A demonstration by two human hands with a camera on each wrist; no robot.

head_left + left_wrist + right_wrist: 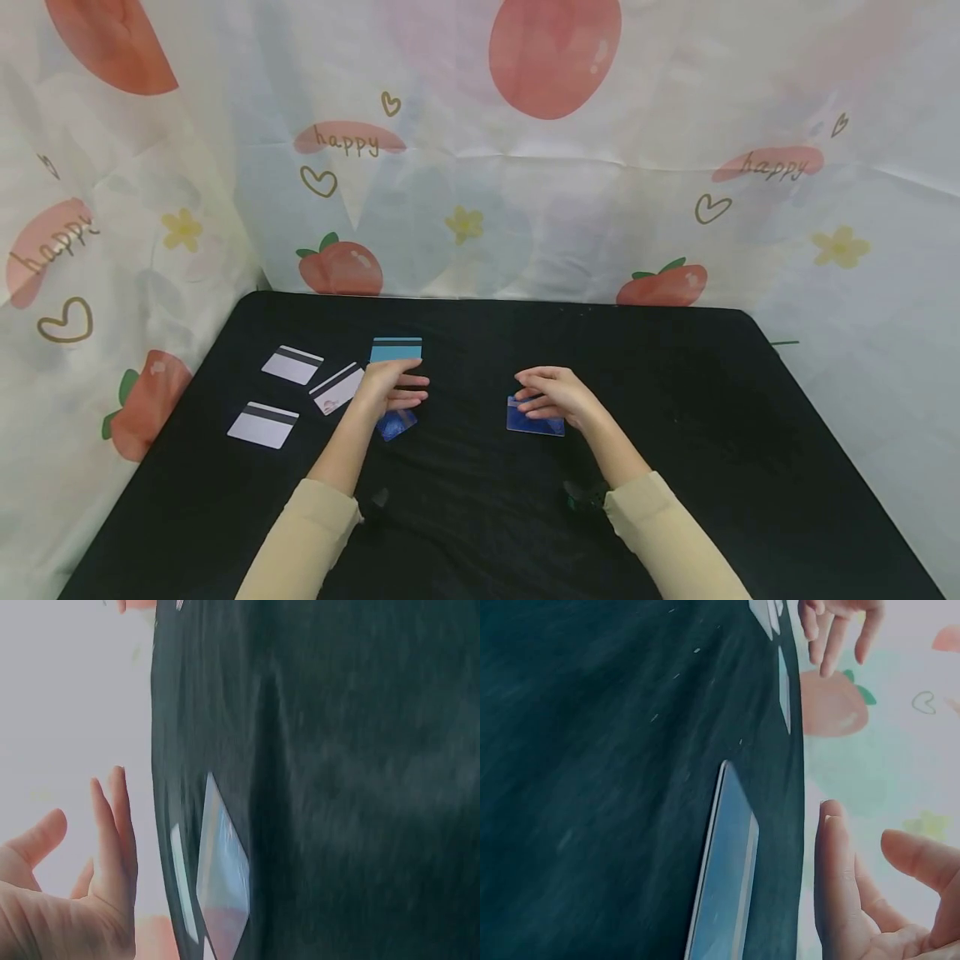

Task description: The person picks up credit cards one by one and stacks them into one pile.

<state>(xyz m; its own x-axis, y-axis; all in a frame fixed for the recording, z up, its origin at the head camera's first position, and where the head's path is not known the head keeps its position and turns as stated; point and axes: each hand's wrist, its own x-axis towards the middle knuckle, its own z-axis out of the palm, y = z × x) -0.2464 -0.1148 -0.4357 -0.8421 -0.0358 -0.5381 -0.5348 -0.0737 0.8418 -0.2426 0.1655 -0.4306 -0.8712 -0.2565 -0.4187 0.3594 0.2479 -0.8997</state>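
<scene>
In the head view, the left hand hides the lower edge of a light blue card and part of a dark blue card; the right hand covers the upper right of another blue card. The print on the tilted white card is too small to tell. The bottom edge cuts off both sleeves and the black tabletop. Each wrist view crops its own hand, and a card runs out at the bottom.
</scene>
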